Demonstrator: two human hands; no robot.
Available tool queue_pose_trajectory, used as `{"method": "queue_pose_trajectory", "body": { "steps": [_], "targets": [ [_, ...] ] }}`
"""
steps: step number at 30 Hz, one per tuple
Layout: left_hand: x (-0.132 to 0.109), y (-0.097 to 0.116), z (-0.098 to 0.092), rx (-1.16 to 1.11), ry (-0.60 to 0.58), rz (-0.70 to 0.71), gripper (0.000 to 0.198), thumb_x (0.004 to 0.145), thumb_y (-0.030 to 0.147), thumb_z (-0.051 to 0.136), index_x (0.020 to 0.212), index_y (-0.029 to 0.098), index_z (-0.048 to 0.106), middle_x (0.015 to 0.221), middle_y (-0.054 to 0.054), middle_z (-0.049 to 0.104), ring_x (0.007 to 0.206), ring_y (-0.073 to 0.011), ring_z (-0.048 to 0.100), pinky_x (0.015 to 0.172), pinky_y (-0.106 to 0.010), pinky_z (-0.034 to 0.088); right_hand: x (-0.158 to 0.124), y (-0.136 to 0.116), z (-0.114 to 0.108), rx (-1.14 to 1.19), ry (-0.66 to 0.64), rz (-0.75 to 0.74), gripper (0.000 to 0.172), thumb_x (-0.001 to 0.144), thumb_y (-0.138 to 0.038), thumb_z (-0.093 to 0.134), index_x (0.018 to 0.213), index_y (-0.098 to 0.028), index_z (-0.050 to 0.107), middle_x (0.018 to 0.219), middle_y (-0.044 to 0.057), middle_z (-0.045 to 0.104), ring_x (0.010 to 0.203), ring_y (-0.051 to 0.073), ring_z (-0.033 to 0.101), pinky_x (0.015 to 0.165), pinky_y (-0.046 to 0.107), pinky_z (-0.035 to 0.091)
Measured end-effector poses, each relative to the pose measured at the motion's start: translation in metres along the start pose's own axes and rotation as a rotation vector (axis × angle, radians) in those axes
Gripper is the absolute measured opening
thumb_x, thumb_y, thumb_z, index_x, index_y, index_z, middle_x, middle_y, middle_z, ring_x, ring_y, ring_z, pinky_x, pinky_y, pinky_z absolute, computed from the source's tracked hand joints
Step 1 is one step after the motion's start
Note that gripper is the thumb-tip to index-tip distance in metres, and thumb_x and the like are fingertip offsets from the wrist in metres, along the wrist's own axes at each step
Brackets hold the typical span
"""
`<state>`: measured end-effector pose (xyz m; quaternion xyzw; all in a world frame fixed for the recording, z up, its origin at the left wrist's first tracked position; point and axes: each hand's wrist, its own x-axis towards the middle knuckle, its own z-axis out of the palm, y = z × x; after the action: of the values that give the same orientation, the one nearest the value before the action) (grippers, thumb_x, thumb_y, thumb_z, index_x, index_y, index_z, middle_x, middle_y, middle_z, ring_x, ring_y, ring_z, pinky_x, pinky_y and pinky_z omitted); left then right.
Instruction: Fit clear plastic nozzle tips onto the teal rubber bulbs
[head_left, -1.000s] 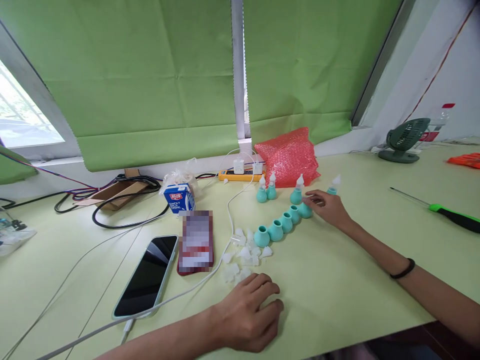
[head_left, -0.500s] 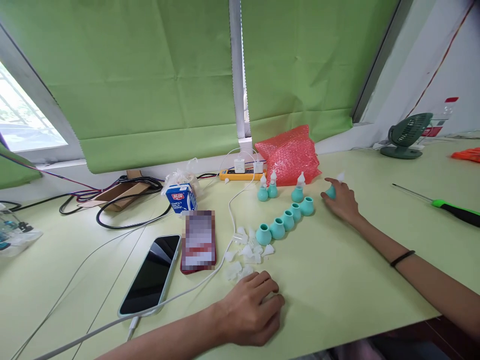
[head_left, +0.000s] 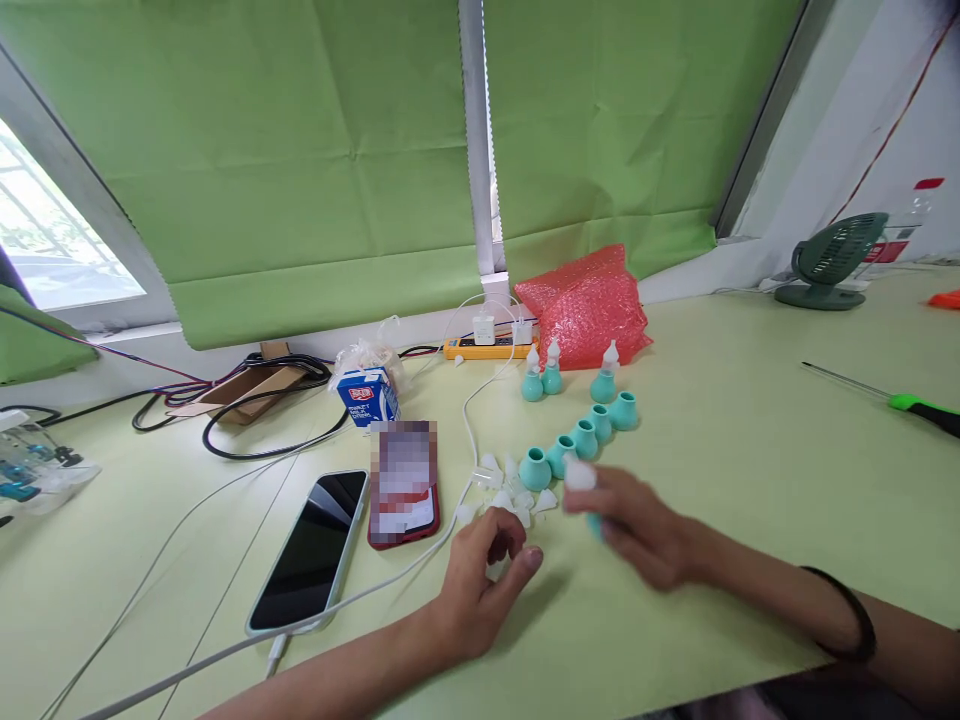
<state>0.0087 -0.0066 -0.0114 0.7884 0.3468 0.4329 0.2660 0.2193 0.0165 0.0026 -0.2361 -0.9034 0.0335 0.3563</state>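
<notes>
My right hand [head_left: 649,530], smeared by motion, holds a nasal aspirator with a white tip [head_left: 580,474] and a teal bulb [head_left: 595,526] partly hidden by the fingers. My left hand [head_left: 480,585] is raised at the table's front, thumb and curled fingers apart, with nothing visible in it. Beyond its fingers lies a scatter of translucent white tips and caps [head_left: 517,497]. A slanting row of several open teal bulbs [head_left: 584,438] stands behind them. Farther back are three upright aspirators with tips fitted, one of them on the right [head_left: 603,385].
A red bubble-wrap bag [head_left: 589,315] and an orange power strip [head_left: 480,349] are at the back. Two phones, one black-screened [head_left: 309,555] and one red-cased [head_left: 403,540], lie left beside a white cable and milk carton [head_left: 367,397]. A screwdriver [head_left: 919,405] and fan [head_left: 832,262] are right.
My right hand has swung left and toward me with the aspirator, from the table's right side to near the white pieces. My left hand has lifted slightly and its thumb has spread.
</notes>
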Motion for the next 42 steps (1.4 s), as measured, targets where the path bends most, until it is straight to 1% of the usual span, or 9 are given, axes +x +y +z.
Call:
{"method": "queue_pose_trajectory", "body": {
  "steps": [4,9,14,17,22,29,36,38,42],
  "targets": [
    [0.001,-0.004,0.003,-0.027,0.041,-0.068,0.021,0.078,0.034,0.048,0.068,0.015,0.049,0.057,0.001,0.049,0.051,-0.01,0.041,0.049,-0.021,0.035,0.008,-0.034,0.015,0.292,-0.133,0.162,0.044,0.073,-0.008,0.037,0.111,-0.022,0.02,0.103,0.01,0.046,0.097,0.018,0.048,0.077,0.032,0.042],
    [0.005,-0.005,0.005,-0.015,0.03,-0.06,0.019,0.08,0.027,0.047,0.069,0.015,0.057,0.062,-0.003,0.056,0.058,-0.0123,0.048,0.055,-0.024,0.039,0.007,-0.025,0.029,0.762,-0.133,0.517,0.049,0.073,-0.013,0.049,0.11,-0.023,0.019,0.097,0.006,0.053,0.089,0.016,0.053,0.078,0.035,0.042],
    [0.005,-0.006,0.005,-0.089,0.044,-0.133,0.014,0.081,0.024,0.045,0.08,0.016,0.057,0.069,-0.003,0.058,0.064,-0.0135,0.052,0.06,-0.025,0.042,0.006,-0.017,0.041,0.966,-0.027,0.617,0.047,0.072,-0.024,0.058,0.104,-0.023,0.025,0.089,0.004,0.058,0.081,0.015,0.057,0.075,0.034,0.045],
    [0.004,-0.007,0.005,-0.198,0.112,-0.171,0.018,0.077,0.025,0.053,0.093,0.018,0.049,0.077,-0.002,0.055,0.068,-0.0129,0.051,0.061,-0.025,0.042,0.005,-0.017,0.04,0.906,-0.027,0.637,0.045,0.07,-0.026,0.061,0.105,-0.022,0.033,0.086,0.003,0.059,0.08,0.016,0.056,0.076,0.034,0.044],
    [0.005,-0.011,0.003,-0.259,0.149,-0.271,0.018,0.077,0.032,0.052,0.083,0.019,0.041,0.07,0.002,0.045,0.061,-0.0106,0.044,0.056,-0.023,0.038,0.003,-0.019,0.034,0.74,-0.064,0.535,0.034,0.076,-0.025,0.053,0.108,-0.018,0.044,0.092,0.006,0.057,0.086,0.016,0.054,0.078,0.032,0.044],
    [0.01,-0.01,-0.003,-0.026,-0.042,-0.141,0.03,0.085,0.032,0.035,0.061,0.016,0.044,0.063,-0.001,0.042,0.062,-0.0132,0.039,0.057,-0.025,0.033,0.006,-0.027,0.026,0.445,-0.153,0.417,0.034,0.081,-0.021,0.045,0.114,-0.021,0.038,0.101,0.006,0.054,0.09,0.014,0.053,0.08,0.028,0.043],
    [0.014,0.001,-0.007,-0.248,-0.102,-0.248,0.039,0.088,0.031,0.026,0.058,0.015,0.044,0.055,0.0,0.043,0.053,-0.0107,0.04,0.052,-0.023,0.034,-0.004,-0.026,0.028,0.18,0.022,0.166,0.03,0.075,-0.018,0.049,0.103,-0.022,0.038,0.085,0.004,0.058,0.076,0.014,0.057,0.07,0.026,0.045],
    [0.019,0.003,-0.014,-0.185,-0.079,-0.163,0.039,0.088,0.03,0.028,0.057,0.014,0.046,0.055,-0.001,0.046,0.055,-0.0115,0.042,0.053,-0.024,0.036,-0.005,-0.027,0.029,0.196,0.076,0.185,0.03,0.074,-0.018,0.051,0.101,-0.022,0.039,0.084,0.003,0.058,0.076,0.014,0.056,0.068,0.025,0.045],
    [0.031,-0.009,-0.025,0.285,0.072,0.218,0.017,0.08,0.026,0.048,0.076,0.013,0.059,0.066,-0.005,0.056,0.065,-0.0156,0.044,0.061,-0.029,0.038,0.001,-0.025,0.031,0.422,0.102,0.43,0.024,0.073,-0.019,0.054,0.095,-0.02,0.044,0.086,0.004,0.055,0.079,0.014,0.056,0.07,0.023,0.046]
  ]
}}
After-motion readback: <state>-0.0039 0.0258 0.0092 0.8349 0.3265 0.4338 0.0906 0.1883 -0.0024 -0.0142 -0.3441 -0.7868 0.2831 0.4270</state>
